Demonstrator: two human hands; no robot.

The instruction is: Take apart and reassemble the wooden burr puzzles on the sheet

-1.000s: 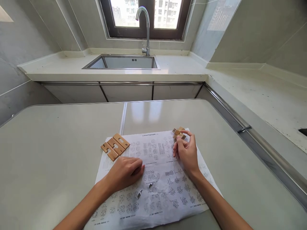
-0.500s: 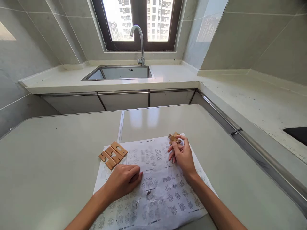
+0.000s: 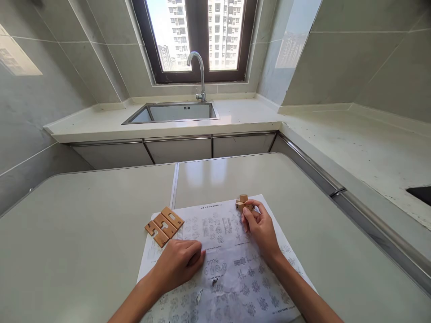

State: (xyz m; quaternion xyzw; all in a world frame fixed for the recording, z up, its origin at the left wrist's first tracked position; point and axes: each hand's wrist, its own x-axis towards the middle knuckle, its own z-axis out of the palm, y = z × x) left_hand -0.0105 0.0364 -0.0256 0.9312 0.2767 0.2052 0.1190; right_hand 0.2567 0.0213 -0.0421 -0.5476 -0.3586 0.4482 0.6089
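Note:
My left hand (image 3: 183, 261) rests on the printed sheet (image 3: 229, 255), its fingers curled in and no object visible in them. Just beyond it, three flat wooden puzzle pieces (image 3: 164, 226) with cut-out slots and dark marks lie side by side, partly over the sheet's left edge. At the sheet's far right corner, my right hand (image 3: 259, 226) pinches a small cluster of notched wooden puzzle blocks (image 3: 243, 202) between thumb and index finger. One block end sticks up at its top. The fingers hide the cluster's right part, and I cannot tell whether its blocks interlock.
The pale table (image 3: 84, 242) has a seam strip (image 3: 174, 186) running away from me. Beyond its far edge stands a counter with a sink (image 3: 171, 112) and a tap (image 3: 201, 76), under a window. Another counter (image 3: 363, 139) runs along the right, with a metal rail below.
The view has tilted up a little, so everything sits lower in it. The block cluster at my right hand has turned, with a block end now upright. My left hand stays on the sheet.

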